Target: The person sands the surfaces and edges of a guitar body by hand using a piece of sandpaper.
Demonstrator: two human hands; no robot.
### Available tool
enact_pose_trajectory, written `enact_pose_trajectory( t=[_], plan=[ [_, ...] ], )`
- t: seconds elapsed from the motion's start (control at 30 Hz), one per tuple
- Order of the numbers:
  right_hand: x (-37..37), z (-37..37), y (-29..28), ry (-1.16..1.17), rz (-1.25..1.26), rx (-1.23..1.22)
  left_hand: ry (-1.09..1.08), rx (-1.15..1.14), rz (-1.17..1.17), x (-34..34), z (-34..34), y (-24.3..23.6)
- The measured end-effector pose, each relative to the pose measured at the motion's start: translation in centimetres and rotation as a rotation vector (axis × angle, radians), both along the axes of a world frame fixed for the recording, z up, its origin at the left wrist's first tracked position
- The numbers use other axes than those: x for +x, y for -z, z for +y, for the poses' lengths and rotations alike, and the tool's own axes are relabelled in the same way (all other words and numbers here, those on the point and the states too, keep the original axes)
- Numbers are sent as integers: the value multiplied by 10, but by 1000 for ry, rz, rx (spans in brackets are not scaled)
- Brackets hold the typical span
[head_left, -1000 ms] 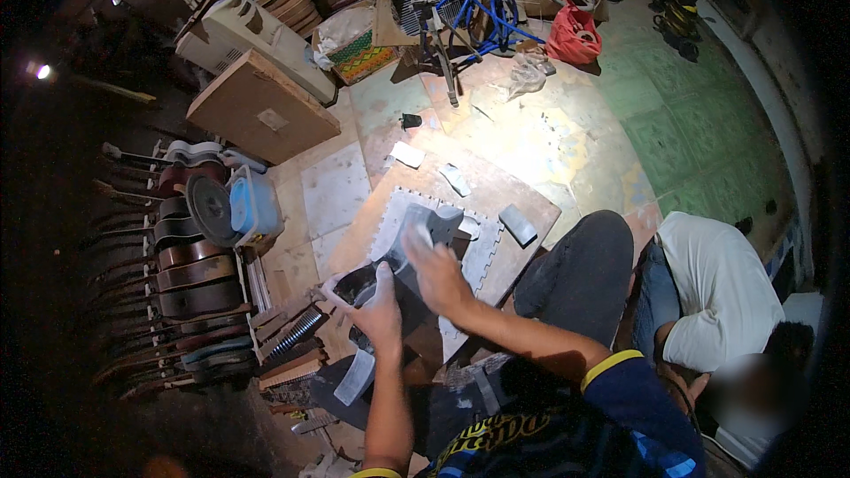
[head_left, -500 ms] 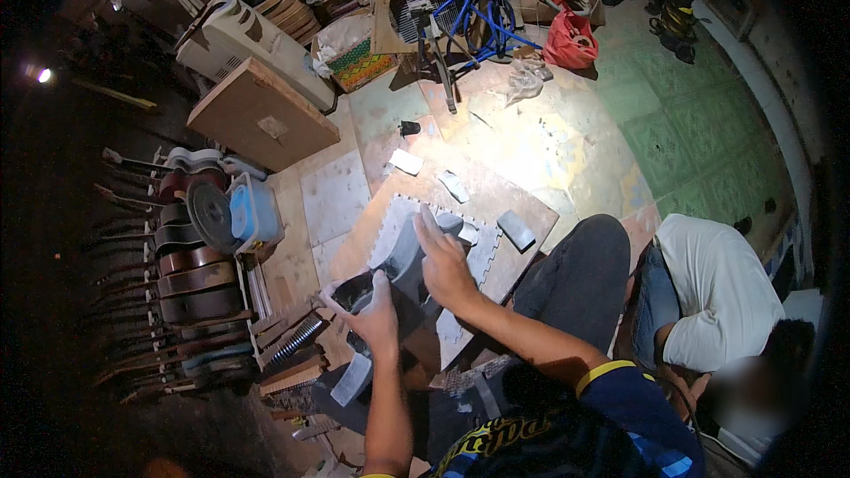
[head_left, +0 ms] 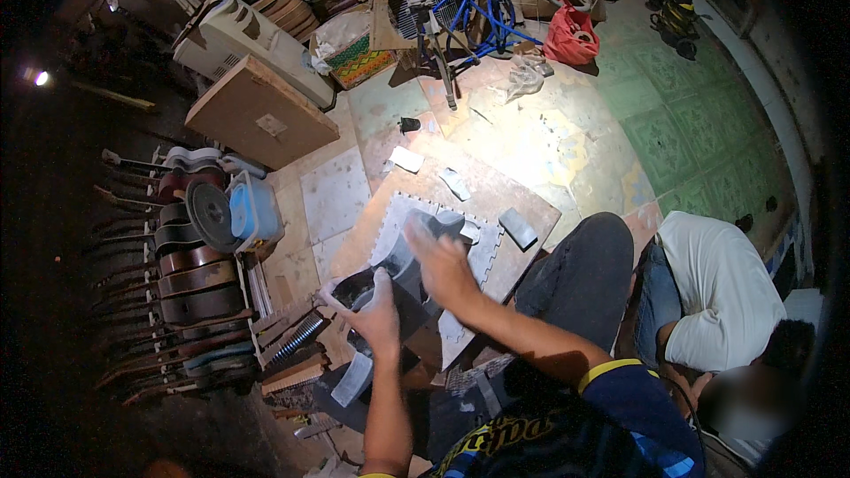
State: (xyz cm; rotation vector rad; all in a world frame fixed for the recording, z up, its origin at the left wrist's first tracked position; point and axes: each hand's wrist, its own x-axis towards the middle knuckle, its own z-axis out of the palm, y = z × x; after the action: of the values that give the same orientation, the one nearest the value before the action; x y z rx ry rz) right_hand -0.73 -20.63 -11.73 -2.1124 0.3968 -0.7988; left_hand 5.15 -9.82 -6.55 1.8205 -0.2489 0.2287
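Observation:
A dark, curved instrument body (head_left: pixel 409 276), like a small guitar's, lies tilted across my lap and the mat in front of me. My left hand (head_left: pixel 376 312) grips its near left end, the thumb on top and fingers around the edge. Against its curved side is my right hand (head_left: pixel 444 273), the fingers smeared by motion; whether anything lies under them is hidden. Beneath the body are a pale foam mat (head_left: pixel 395 219) with a jagged edge and a wooden board (head_left: pixel 524 204). A grey block (head_left: pixel 517 230) rests on the board, right of my right hand.
White scraps (head_left: pixel 455 184) lie on the board's far part. A rack of guitars (head_left: pixel 199 270) stands left, beside a blue tub (head_left: pixel 255 211). Blue hose (head_left: pixel 485 13) and a red bag (head_left: pixel 571 35) are at the back. A person in a white shirt (head_left: pixel 722 292) crouches close on the right.
My right hand has shifted slightly left along the body's side, and its fingers have become blurred. My left hand keeps its grip, and the body stays nearly in place.

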Motion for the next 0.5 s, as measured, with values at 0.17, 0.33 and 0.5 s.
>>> enact_pose_trajectory(
  t=[0.17, 0.33, 0.5],
  plan=[
    [-11, 11, -1, -43, -21, -5, 74, 36, 70, -4, 1, -3],
    [-38, -18, -48, -200, 459, 13, 238, 86, 48, -29, 37, 13],
    [-69, 16, -32, -407, 68, 401, 450, -146, 99, -60, 42, 17]
  ],
)
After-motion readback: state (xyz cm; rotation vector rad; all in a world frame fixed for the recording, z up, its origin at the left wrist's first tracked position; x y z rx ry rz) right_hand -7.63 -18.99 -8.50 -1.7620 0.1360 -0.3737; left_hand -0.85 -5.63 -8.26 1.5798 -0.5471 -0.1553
